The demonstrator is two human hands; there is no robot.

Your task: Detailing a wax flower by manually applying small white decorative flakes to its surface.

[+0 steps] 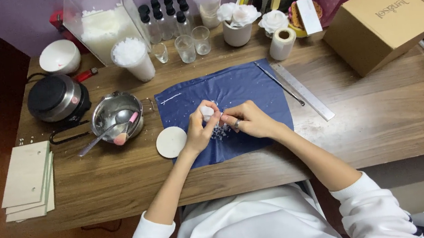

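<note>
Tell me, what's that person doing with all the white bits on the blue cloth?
A person sits at a wooden table, both hands over a blue cloth. The left hand pinches a small white piece in its fingers, and the right hand works at it too. White crumbs lie beneath them. A white disc and a metal pot sit nearby.

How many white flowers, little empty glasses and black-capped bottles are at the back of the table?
White flowers: 3
Small clear glasses: 3
Black-capped bottles: about 8, some partly hidden
Total: about 14
</note>
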